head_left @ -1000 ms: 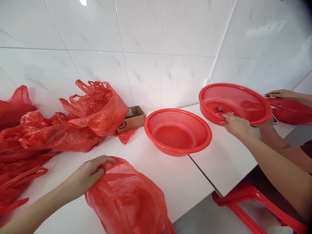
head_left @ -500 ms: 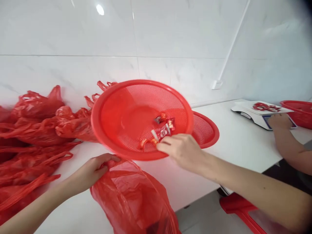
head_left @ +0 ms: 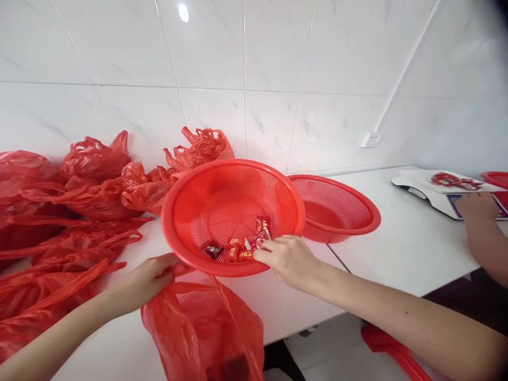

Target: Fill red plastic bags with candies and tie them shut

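A round red mesh basket (head_left: 234,206) leans toward me above the table's front part, with several wrapped candies (head_left: 238,248) lying along its near side. My right hand (head_left: 288,259) is closed on its lower right rim, fingers inside beside the candies. At the basket's lower left, my left hand (head_left: 153,280) is closed on the top of a red plastic bag (head_left: 206,328), right against the rim; its fingertips are partly hidden. The bag hangs with its mouth open below the basket, and something dark shows through its lower part.
Filled red plastic bags (head_left: 91,180) crowd the left of the white table (head_left: 397,254). A second red basket (head_left: 337,206) stands behind on the right. Farther right, a co-worker's hand (head_left: 478,205) is at a white scale (head_left: 428,190) bearing red packets. A red stool (head_left: 389,349) is below.
The basket has come down and tilts less steeply toward me. The candies have shifted and spread along its near side. My view has swung slightly left; both hands keep their holds.
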`<state>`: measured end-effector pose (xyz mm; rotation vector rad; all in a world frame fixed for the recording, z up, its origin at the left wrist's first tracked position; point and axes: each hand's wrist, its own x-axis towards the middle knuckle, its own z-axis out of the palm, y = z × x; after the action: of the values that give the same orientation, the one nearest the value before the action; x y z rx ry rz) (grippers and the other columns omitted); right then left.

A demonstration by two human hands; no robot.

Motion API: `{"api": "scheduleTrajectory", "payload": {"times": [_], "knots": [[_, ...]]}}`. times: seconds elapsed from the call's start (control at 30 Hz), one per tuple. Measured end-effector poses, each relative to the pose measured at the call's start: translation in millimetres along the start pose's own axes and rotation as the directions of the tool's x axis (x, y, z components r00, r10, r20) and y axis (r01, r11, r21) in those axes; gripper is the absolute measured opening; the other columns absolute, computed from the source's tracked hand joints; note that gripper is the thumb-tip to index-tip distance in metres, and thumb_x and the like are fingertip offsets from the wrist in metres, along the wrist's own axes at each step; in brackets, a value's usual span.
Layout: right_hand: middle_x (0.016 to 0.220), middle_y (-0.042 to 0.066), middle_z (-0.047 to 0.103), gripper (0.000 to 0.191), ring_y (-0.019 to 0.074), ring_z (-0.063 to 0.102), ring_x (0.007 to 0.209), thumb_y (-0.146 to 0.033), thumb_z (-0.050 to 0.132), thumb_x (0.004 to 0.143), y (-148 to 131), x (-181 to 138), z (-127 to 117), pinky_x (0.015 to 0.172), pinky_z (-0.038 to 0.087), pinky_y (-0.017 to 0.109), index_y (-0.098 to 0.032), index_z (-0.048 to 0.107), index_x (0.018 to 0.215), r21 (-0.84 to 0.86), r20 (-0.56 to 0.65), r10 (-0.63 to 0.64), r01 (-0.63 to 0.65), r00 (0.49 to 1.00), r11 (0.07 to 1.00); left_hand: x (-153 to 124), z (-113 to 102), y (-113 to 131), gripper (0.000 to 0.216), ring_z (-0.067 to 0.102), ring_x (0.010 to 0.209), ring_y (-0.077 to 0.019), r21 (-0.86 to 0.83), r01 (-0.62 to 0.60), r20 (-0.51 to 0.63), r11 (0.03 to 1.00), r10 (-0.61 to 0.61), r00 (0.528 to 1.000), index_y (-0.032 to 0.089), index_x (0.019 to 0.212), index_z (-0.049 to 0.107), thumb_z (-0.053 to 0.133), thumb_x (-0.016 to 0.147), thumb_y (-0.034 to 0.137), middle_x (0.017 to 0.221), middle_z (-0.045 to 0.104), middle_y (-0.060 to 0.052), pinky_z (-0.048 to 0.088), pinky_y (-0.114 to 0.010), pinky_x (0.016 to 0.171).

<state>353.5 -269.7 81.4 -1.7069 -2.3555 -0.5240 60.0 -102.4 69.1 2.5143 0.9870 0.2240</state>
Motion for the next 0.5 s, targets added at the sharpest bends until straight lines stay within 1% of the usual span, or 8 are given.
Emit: {"api": "scheduleTrajectory", "payload": {"times": [0.07,0.1,0.2,0.27,0.33,0.4,0.43,0.5], "knots": [[0.08,0.0,0.066,0.033,0.0129,0.056,0.063,-0.002,0.046,0.082,12,-4,2,0.052,0.021,0.028,-0.024,0.066,0.097,-0.032,0.063,0.084,-0.082,0.994,0.996,1,-1,-1,0.048,0.062,0.116,-0.0222,-0.058,-0.023,0.092,0.998,0.028,0.995,0.027,0.114,0.069,0.042,0.075,0.019,0.123,0.069,0.001,0.047,-0.029,0.098],[0.082,0.0,0.067,0.035,0.0133,0.057,0.063,-0.002,0.046,0.082,19,-7,2,0.051,0.02,0.028,-0.024,0.066,0.1,-0.052,0.094,0.134,-0.129,0.987,0.99,2,-1,-2,0.05,0.059,0.12,-0.022,-0.077,-0.02,0.113,0.997,0.028,0.993,0.028,0.117,0.068,0.043,0.075,0.018,0.128,0.066,0.002,0.045,-0.028,0.101],[0.088,0.002,0.07,0.041,0.0151,0.061,0.067,-0.003,0.044,0.083,38,-16,3,0.049,0.017,0.028,-0.026,0.065,0.11,-0.129,0.166,0.294,-0.275,0.941,0.953,4,0,-6,0.043,0.056,0.123,-0.0236,-0.128,0.042,0.075,0.991,-0.033,0.997,0.028,0.116,0.069,0.045,0.08,0.026,0.13,0.065,0.002,0.043,-0.029,0.103],[0.09,0.003,0.071,0.044,0.0169,0.064,0.069,-0.004,0.045,0.083,48,-21,3,0.049,0.018,0.028,-0.026,0.062,0.116,-0.186,0.207,0.387,-0.352,0.899,0.917,6,0,-6,0.04,0.054,0.125,-0.0247,-0.218,0.097,0.044,0.971,-0.09,0.995,0.027,0.117,0.068,0.046,0.085,0.036,0.132,0.063,0.001,0.04,-0.032,0.107],[0.09,0.005,0.072,0.041,0.0194,0.066,0.07,-0.008,0.046,0.085,53,-23,3,0.049,0.023,0.027,-0.025,0.06,0.12,-0.237,0.265,0.462,-0.407,0.846,0.882,9,-1,-3,0.042,0.052,0.128,-0.0257,-0.335,0.166,0.032,0.928,-0.165,0.986,0.026,0.12,0.067,0.045,0.089,0.045,0.136,0.061,0.0,0.038,-0.034,0.109],[0.087,0.007,0.072,0.037,0.0223,0.067,0.072,-0.014,0.047,0.088,54,-23,1,0.052,0.029,0.026,-0.022,0.058,0.122,-0.259,0.327,0.512,-0.446,0.794,0.857,11,-3,3,0.048,0.052,0.127,-0.027,-0.446,0.225,0.035,0.866,-0.234,0.972,0.025,0.122,0.065,0.046,0.088,0.053,0.139,0.058,-0.002,0.041,-0.036,0.107],[0.086,0.008,0.072,0.037,0.0237,0.068,0.074,-0.017,0.046,0.09,54,-22,-1,0.053,0.033,0.027,-0.021,0.057,0.125,-0.25,0.35,0.521,-0.458,0.778,0.853,12,-5,7,0.051,0.053,0.125,-0.0279,-0.49,0.254,0.045,0.834,-0.267,0.963,0.024,0.125,0.063,0.047,0.088,0.056,0.14,0.057,-0.002,0.044,-0.036,0.104],[0.088,0.009,0.072,0.041,0.026,0.068,0.079,-0.025,0.047,0.092,52,-20,-8,0.058,0.039,0.029,-0.02,0.052,0.132,-0.186,0.392,0.512,-0.479,0.764,0.858,13,-7,16,0.06,0.061,0.115,-0.0293,-0.536,0.324,0.091,0.78,-0.328,0.94,0.024,0.133,0.056,0.05,0.085,0.061,0.137,0.06,-0.005,0.053,-0.038,0.093]]}}
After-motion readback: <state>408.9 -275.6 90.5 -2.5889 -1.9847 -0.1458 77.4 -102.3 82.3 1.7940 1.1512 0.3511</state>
